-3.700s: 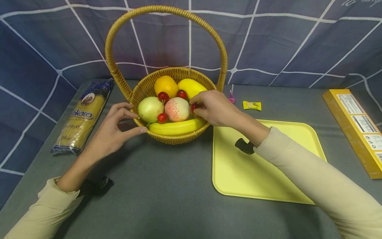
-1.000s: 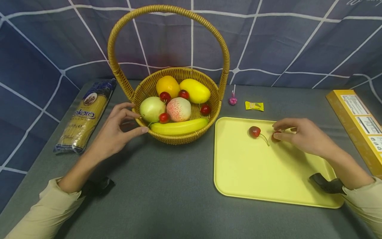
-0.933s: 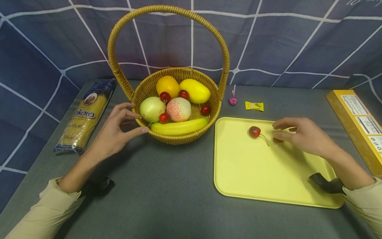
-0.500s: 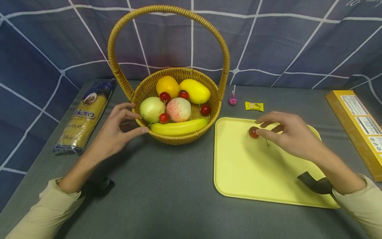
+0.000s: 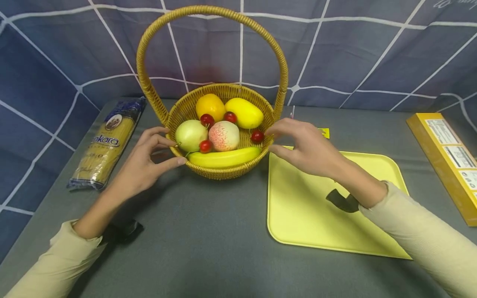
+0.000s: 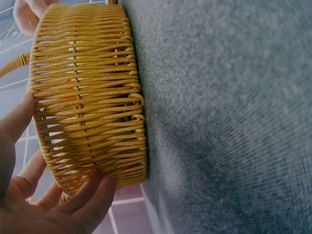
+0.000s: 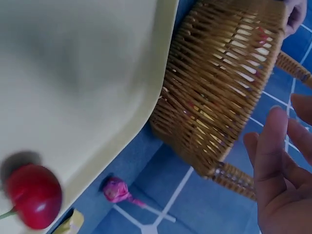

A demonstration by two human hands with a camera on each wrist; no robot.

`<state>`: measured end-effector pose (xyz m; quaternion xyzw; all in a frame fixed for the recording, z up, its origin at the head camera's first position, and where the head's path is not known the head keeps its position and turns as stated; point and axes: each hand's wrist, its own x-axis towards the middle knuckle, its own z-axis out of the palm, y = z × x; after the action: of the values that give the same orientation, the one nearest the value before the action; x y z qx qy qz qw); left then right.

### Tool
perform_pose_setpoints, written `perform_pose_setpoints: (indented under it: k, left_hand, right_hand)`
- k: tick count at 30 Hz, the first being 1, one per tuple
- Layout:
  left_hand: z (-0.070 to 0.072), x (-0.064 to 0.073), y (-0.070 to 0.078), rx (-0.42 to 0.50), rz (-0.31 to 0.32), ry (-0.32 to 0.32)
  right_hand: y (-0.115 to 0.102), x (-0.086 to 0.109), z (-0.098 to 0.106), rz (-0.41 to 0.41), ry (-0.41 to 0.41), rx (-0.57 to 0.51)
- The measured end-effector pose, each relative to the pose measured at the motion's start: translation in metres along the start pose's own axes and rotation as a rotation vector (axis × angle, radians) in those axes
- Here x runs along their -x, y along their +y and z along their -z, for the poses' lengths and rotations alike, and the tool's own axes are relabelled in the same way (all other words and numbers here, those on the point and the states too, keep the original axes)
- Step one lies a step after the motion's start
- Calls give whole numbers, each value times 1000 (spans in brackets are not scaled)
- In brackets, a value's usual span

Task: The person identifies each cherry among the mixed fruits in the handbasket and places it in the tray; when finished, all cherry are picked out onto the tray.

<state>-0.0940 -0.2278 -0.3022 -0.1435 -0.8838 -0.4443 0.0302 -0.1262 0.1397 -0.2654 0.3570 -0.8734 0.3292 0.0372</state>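
Observation:
A wicker basket (image 5: pixel 220 175) holds a green pear-like fruit (image 5: pixel 191 135), an orange (image 5: pixel 210 107), a yellow mango (image 5: pixel 244 113), a peach (image 5: pixel 224 135), a banana (image 5: pixel 225 159) and several cherries. My left hand (image 5: pixel 138 165) grips the basket's left rim, thumb at the front; in the left wrist view its fingers curl against the woven side. Over the right rim hovers my right hand (image 5: pixel 309 149), thumb and fingers apart and holding nothing. Its fingertips are close to a cherry (image 5: pixel 257 136) inside. Another cherry (image 7: pixel 35 196) lies on the yellow tray (image 5: pixel 305 225), hidden by the right hand and arm in the head view.
Left of the basket lies a pasta packet (image 5: pixel 108 145). Behind the right hand are a yellow candy wrapper (image 5: pixel 325 133) and a pink lollipop (image 7: pixel 117 189). A long orange box (image 5: pixel 443 165) lies at the far right. A tiled-pattern cloth (image 5: pixel 335 49) hangs behind.
My right hand was at the basket, then over the tray letting go of a cherry beside another one. It has since swung left, back to the basket's right rim. My left hand stays put.

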Motion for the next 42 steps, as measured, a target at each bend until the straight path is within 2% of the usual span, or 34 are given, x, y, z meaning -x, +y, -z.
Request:
perform_pose_setpoints:
  k: [7,13,17,21,31,37,39,42]
  left_hand:
    - [0,1,-2,5,-11,0]
    - [1,1,-2,5,-9,3]
    - [1,1,-2,4,-3,6]
    - [2,2,-2,4,2,6]
    - [1,1,-2,8,-8,-2]
    - [0,0,-2,3,-15,-2]
    - [0,0,-1,2,-13,-1]
    - [0,-1,-1,2,-10,-4]
  right_hand:
    - [9,-38,-20,-90,-115,54]
    - [9,-58,-30,-115,-209,165]
    - [5,-67,-31,-173,-303,219]
    - [2,-72,-33,-218,-394,246]
    - [3,-76,-32,-263,-520,233]
    - [1,-80,-29,-306,-628,243]
    - [1,-81,-29,-326,-643,236]
    - [3,-80,-30,-328,-626,224]
